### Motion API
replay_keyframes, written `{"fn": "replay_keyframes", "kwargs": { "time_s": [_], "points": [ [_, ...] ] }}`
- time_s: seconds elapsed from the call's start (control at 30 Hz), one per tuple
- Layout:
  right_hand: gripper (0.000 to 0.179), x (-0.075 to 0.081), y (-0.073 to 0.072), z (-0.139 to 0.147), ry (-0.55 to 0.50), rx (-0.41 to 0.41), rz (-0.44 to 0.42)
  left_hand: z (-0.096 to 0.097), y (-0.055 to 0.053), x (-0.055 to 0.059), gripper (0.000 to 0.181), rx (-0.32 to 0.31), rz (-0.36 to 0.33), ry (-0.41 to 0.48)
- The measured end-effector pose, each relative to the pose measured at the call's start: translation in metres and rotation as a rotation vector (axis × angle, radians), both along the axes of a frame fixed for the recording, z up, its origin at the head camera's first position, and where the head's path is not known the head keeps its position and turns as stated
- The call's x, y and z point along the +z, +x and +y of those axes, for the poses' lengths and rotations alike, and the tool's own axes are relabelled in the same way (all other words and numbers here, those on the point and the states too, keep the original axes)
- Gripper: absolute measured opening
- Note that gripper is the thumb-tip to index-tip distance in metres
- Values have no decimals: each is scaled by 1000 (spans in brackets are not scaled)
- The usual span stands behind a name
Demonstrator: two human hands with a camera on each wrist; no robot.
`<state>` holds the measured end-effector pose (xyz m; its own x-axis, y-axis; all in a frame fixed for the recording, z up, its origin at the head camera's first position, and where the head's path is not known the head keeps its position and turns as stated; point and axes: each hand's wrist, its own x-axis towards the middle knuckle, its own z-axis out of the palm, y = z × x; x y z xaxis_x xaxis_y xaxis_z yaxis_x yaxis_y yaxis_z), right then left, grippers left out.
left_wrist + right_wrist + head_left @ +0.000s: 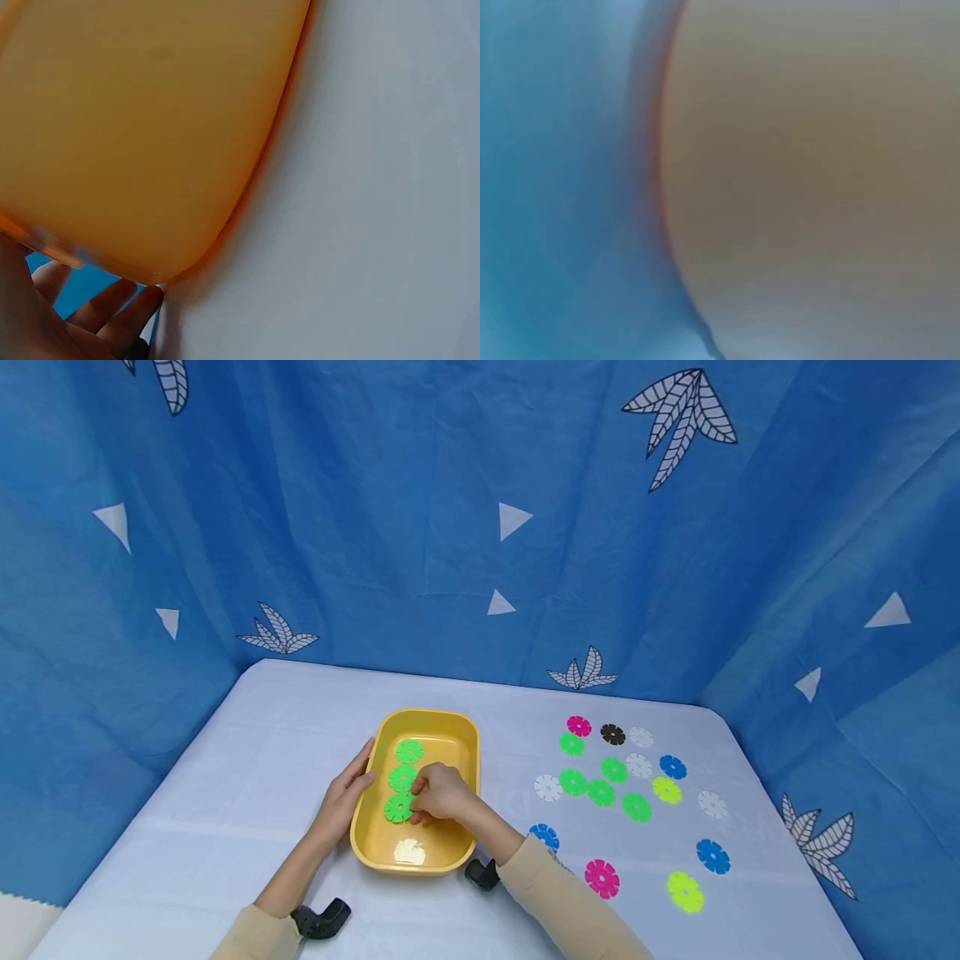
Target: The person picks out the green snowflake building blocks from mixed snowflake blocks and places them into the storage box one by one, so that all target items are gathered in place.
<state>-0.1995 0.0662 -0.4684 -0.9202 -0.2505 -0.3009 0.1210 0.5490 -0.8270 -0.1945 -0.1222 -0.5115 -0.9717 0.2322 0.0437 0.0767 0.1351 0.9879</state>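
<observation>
A yellow plastic tray [366, 835] stands on the table, with green notched discs in a column inside it: a far one [409, 751], a middle one [402, 777] and a near one [397, 808]. My left hand [341, 802] grips the tray's left side, thumb at the rim and fingers along the outer wall. In the left wrist view the hand [82, 315] shows at the tray's edge. My right hand [444, 793] reaches in over the right rim, its bent fingertips at the right edge of the near green disc, which they pinch. The right wrist view shows only the blurred tray wall [802, 165].
Right of the tray, loose notched discs lie scattered: several green [602, 792], several white [639, 766], blue [712, 857], pink [602, 878], yellow-green [686, 892] and a black one [612, 734]. Blue patterned cloth [420, 527] hangs behind and beside the white-covered table [247, 777].
</observation>
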Motion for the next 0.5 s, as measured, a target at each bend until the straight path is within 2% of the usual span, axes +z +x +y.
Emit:
{"fn": "replay_keyframes", "kwargs": {
  "time_s": [0.33,0.5],
  "points": [
    [8,0,0,1,0,7,11,-1,-1,-2,54,4,2,2],
    [8,3,-2,4,-25,44,35,-2,-2,-3,54,1,-7,-7]
  ]
}}
